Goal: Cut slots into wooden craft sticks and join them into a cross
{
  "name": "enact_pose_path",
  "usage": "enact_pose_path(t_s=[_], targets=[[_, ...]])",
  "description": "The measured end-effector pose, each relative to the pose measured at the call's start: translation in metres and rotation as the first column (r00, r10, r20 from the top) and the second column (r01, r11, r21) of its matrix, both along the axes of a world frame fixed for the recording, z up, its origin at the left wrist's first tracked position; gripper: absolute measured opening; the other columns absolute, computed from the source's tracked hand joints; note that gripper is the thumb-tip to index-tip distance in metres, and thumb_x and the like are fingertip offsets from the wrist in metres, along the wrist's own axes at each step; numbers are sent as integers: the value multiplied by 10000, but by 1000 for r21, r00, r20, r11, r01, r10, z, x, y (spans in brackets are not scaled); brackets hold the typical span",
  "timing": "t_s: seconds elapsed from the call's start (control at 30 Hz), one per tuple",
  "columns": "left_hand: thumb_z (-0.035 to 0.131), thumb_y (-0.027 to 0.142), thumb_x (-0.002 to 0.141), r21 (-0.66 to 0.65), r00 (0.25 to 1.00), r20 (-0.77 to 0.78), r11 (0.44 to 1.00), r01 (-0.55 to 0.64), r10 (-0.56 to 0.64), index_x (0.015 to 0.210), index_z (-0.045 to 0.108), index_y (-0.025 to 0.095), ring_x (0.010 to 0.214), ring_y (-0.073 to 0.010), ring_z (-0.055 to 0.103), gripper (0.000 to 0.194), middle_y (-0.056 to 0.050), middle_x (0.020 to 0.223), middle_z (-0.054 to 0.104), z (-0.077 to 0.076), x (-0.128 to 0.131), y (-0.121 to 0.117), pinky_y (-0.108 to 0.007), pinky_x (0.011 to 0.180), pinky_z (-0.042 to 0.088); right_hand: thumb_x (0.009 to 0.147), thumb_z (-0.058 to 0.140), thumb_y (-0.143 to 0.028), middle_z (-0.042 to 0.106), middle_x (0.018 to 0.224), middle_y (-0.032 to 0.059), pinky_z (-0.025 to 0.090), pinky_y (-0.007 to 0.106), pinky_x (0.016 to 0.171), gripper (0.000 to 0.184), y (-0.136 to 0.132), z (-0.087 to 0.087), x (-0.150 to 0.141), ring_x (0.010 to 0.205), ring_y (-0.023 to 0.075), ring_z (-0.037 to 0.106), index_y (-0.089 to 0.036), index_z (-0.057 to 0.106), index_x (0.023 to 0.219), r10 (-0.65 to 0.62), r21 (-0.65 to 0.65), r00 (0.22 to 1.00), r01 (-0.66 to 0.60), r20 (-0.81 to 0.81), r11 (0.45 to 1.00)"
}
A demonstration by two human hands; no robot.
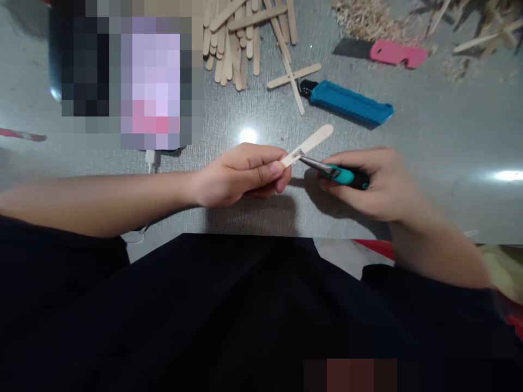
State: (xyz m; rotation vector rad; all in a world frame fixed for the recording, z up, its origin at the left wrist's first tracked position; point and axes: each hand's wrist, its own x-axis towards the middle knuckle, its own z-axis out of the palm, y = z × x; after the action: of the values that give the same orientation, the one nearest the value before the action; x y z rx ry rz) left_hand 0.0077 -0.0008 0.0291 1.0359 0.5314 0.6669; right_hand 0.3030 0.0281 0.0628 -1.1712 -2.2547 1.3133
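Between the thumb and fingers of my left hand [249, 171] is one end of a flat wooden craft stick [317, 139], its rounded far end pointing up and right. A small notched spot shows partway along the stick. My right hand [376, 182] is closed around a pair of pliers [343, 175] with teal and black handles. The narrow metal tip of the pliers meets the stick at the notch; whether its jaws grip the wood I cannot tell. Both hands are above the table's near edge.
On the grey table [245, 117], a pile of craft sticks [237, 43] lies at the back, with crossed sticks [292, 77] nearby. A blue utility knife [351, 103], a pink-handled blade [398, 53] and wood shavings [368, 19] are at right. A cable [151, 160] runs from a blurred device.
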Motion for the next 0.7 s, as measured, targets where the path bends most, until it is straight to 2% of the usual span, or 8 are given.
enact_pose_path(t_s=[0.2, 0.33, 0.53, 0.7], targets=[[779, 479, 1098, 3, 986, 77, 988, -151, 151, 864, 765, 139, 498, -53, 344, 413, 48, 576, 453, -6, 3, -1, -228, 484, 256, 931, 804, -246, 766, 785, -16, 498, 373, 637, 58, 3, -2, 2, 677, 202, 668, -289, 829, 961, -54, 116, 995, 45, 84, 992], [843, 468, 1046, 12, 974, 42, 974, -225, 224, 910, 840, 120, 485, -65, 345, 374, 39, 537, 478, -10, 2, -1, -265, 483, 229, 979, 810, -325, 807, 857, 16, 531, 420, 678, 25, 7, 1, 6, 732, 245, 712, -309, 828, 986, -27, 138, 994, 12, 105, 990], [938, 397, 951, -50, 932, 12, 931, -362, 363, 926, 858, 188, 463, -75, 282, 225, 55, 520, 473, -12, 7, -3, -328, 483, 134, 1065, 765, -505, 860, 1029, 43, 614, 536, 847, 146, 8, 11, 7, 944, 351, 804, -387, 847, 1090, 28, 55, 985, -37, 171, 998], [937, 365, 952, -34, 926, 50, 927, -373, 374, 907, 857, 184, 449, -65, 285, 203, 54, 514, 505, -14, 9, -1, -336, 475, 116, 1054, 753, -563, 855, 1029, 57, 612, 568, 860, 214, 8, 15, 6, 960, 379, 801, -390, 865, 1114, 41, 17, 980, -45, 197, 999]])
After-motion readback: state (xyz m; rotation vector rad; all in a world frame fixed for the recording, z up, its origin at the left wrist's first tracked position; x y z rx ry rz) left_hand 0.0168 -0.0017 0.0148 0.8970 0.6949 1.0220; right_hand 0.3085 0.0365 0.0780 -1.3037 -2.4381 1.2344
